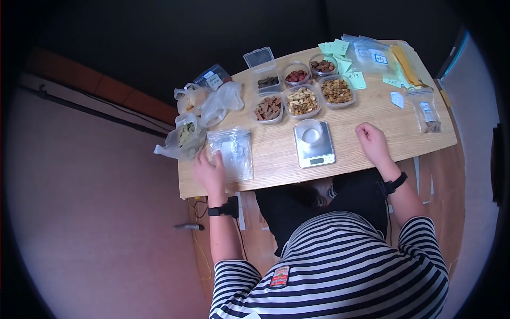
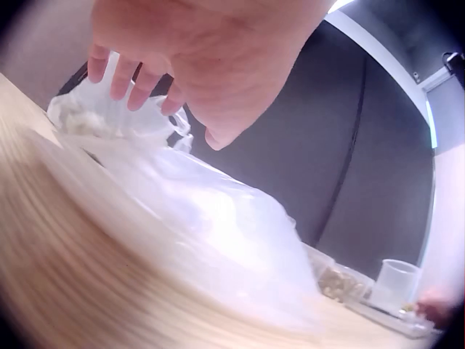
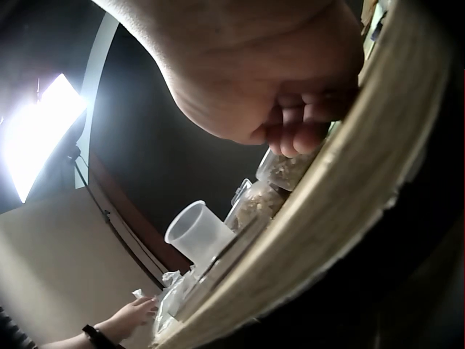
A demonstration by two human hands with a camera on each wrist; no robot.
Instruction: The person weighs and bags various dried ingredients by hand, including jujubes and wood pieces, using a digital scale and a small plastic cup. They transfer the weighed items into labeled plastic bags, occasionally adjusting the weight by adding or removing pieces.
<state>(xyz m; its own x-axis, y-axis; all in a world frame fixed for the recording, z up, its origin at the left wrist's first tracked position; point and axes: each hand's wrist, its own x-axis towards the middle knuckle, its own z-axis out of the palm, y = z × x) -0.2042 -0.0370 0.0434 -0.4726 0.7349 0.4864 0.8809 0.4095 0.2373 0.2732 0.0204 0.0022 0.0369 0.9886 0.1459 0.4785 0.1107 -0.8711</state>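
Note:
At the table's left front, my left hand [image 1: 210,173] reaches over the edge of a stack of clear zip bags [image 1: 238,154]. Its fingers are spread and gently bent, and they hold nothing; in the left wrist view they hang above the plastic. Just beyond the fingertips sits a white plastic bag with dried green leaves [image 1: 187,134]. My right hand [image 1: 373,143] rests on the wood at the right, fingers loosely curled with nothing in them. Between the hands lies a kitchen scale [image 1: 317,160], bearing a translucent plastic cup [image 1: 309,133].
Behind the scale stand tubs of brown bark pieces [image 1: 268,108], pale slices [image 1: 302,102], yellow-brown chunks [image 1: 337,91] and red dried fruit [image 1: 296,76]. Labelled bags [image 1: 372,56] and green notes [image 1: 357,80] lie at the back right. A small labelled bag [image 1: 426,112] lies right of my right hand.

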